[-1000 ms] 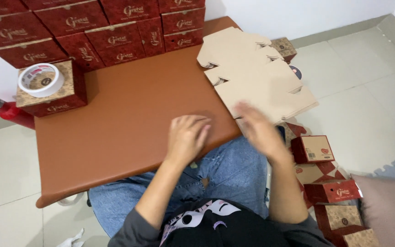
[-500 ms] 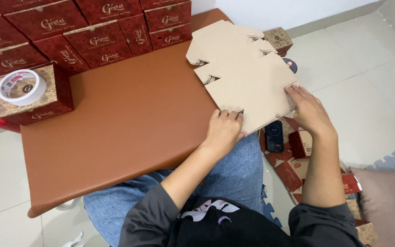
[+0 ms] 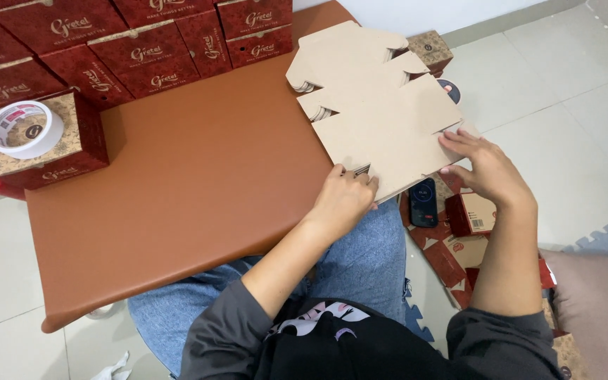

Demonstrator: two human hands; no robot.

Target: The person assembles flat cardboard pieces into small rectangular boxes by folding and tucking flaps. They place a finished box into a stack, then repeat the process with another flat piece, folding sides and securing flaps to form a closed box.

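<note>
My left hand (image 3: 346, 198) sits just right of the frame's centre, fingers curled over the near corner of the stack of flat cardboard blanks (image 3: 381, 119), pinching its lower edge. My right hand (image 3: 485, 169) is further right, fingers spread and bent, fingertips pressing on the stack's right edge where a flap juts out; I can't tell whether the thumb is under the card. The stack lies fanned across the upper centre-right, on the right end of the brown table (image 3: 198, 190), overhanging its edge. Below the overhang, between my hands, a dark phone (image 3: 423, 202) lies on the floor among red printed box pieces (image 3: 459, 246). Across the top left, folded red boxes (image 3: 142, 49) stand in rows. At the far left, a roll of tape (image 3: 24, 129) rests on a single box (image 3: 51, 151).
</note>
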